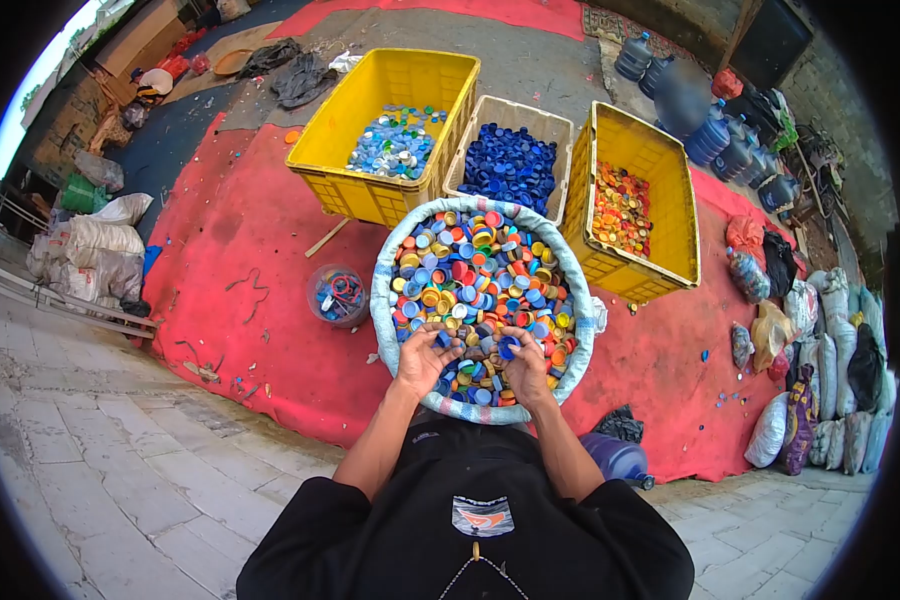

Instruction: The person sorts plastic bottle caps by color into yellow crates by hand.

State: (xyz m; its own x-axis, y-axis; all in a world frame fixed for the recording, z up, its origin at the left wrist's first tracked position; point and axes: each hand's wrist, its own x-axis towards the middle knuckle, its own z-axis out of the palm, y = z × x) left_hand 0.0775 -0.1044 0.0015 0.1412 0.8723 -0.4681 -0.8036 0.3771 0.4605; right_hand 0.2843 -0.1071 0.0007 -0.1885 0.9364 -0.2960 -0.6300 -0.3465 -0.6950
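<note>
A round basket (382, 300) with a pale cloth-wrapped rim stands in front of my body, heaped with mixed plastic bottle caps (470, 270) in blue, yellow, red, white and other colours. Over its near part, my left hand (422, 362) is closed with a dark blue bottle cap (443, 341) at its fingertips. Beside it to the right, my right hand (528, 370) pinches another blue bottle cap (509, 347) between thumb and fingers. Brown and yellow caps lie between the two hands.
Beyond the basket stand a yellow crate (370, 190) of light blue and white caps, a white crate (470, 108) of dark blue caps, and a yellow crate (630, 268) of orange caps. A clear bucket (340, 318) is at the left. Filled sacks (830, 370) line the right.
</note>
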